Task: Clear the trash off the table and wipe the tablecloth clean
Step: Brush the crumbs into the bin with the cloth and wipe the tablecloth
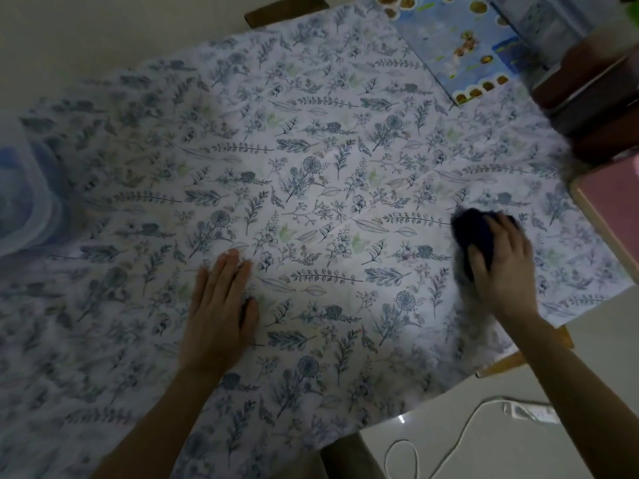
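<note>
A floral tablecloth [311, 188] covers nearly the whole worktop, printed with blue-grey leaves and flowers, lightly creased, its near edge hanging toward the floor [449, 451] at 5 o'clock. At 1 o'clock a blue printed box [463, 46] lies flat on the cloth. At 9 o'clock a clear plastic tub [24, 209] sits at the cloth's edge, blurred. At 3 o'clock a pink board [612, 216] overlaps the worktop's side, with a dark wooden piece [594, 108] just beyond it toward 2 o'clock. A white cable [460, 433] loops across the floor at 5 o'clock.

The left hand [221, 312] lies flat on the cloth at about 7 o'clock, fingers straight and together, gripping nothing. The right hand [501, 264] sits at 4 o'clock, fingers curled over a dark rag [473, 229], pressing it onto the cloth; the rag shows beyond the fingers and is blurred at its edges.
</note>
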Demonstrator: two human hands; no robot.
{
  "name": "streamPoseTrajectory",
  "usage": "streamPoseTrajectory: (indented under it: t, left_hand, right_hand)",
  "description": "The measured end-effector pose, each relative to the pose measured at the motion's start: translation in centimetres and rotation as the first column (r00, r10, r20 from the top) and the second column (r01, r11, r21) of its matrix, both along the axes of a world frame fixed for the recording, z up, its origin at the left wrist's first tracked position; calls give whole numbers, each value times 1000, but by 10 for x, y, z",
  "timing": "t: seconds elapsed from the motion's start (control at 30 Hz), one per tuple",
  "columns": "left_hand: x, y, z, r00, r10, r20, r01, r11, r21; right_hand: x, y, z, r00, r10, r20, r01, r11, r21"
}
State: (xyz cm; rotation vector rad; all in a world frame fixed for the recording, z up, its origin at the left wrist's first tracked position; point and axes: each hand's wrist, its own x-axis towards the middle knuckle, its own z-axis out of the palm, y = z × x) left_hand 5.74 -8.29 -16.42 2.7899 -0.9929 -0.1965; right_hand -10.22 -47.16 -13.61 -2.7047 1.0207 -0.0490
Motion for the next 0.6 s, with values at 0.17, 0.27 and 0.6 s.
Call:
streamPoseTrajectory:
  t: [0.17,0.27,0.6]
  left_hand:
    - [1,2,0,1000,-3,-5,3,1000,-6]
    - [1,1,1,1000,2,-9,-2,1000,-11]
    - [-2,-3,5,1000,13,-8,-14,1000,-23]
  right_hand:
    - [78,31,-7,958,-283,38,283,959,6]
    - [103,79,-3,993,-83,83,85,996,-15]
    - [38,147,-10,741,670,-44,-671,740,-41]
